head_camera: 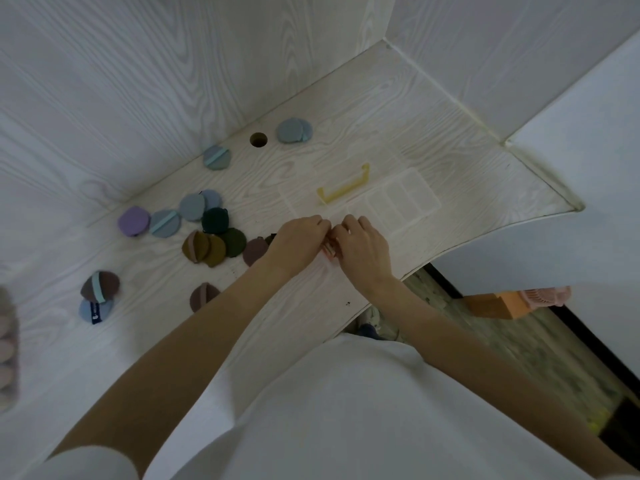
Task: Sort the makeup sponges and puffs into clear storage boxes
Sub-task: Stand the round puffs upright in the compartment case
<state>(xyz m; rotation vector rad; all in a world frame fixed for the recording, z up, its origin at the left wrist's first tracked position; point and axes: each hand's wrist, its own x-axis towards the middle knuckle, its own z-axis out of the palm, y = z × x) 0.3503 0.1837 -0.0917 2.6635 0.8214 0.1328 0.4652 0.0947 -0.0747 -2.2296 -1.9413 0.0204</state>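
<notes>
Both our hands, left hand (300,237) and right hand (360,244), pinch pink puffs (329,250) together; clear box (391,202) with the yellow handle (346,188) sits just beyond the grip, right hand nearer.

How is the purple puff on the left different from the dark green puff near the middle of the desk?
The purple puff is pale lilac; the dark green puff is very dark, almost black-green. The purple puff lies at the left end of the cluster, with only a blue-grey puff touching its right side; the dark green puff sits in the middle, overlapped or touched by several neighbours. Both are round, flat and lie loose on the white desk, not in a box.
</notes>
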